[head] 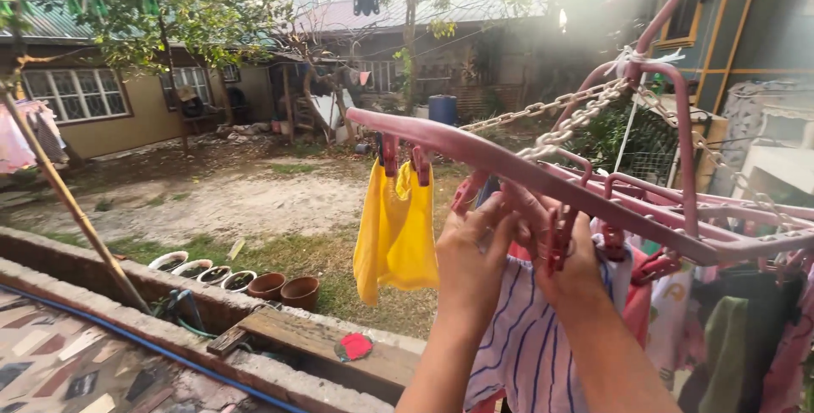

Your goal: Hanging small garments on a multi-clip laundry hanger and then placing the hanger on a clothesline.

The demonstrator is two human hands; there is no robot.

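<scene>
Two hands are raised together under the near rail of a pink plastic hanging dryer frame [543, 177], side by side and touching. The left hand [471, 253] has its fingers curled up against the top edge of a white cloth with purple stripes [526, 341]; the right hand [566, 262] pinches a red clip [559, 239] on that rail, holding the cloth's top edge at it. The striped cloth hangs straight down from the rail between the two forearms. Just left of the hands, a yellow cloth [395, 231] hangs from two red clips at the frame's left corner. To the right, under the frame's middle and far side, more garments hang close together, among them a dark green piece [722, 354] and pink ones. The frame hangs by metal chains [568, 120] that meet at a pink hook [657, 23] near the top. Below, along a concrete ledge [93, 273], stands a row of flower pots [242, 279], two of them brown, and a wooden plank [326, 341] carrying a small red item. A blue hose [153, 345] runs along the tiled floor. Beyond lie a bare yard, trees and low houses.
</scene>
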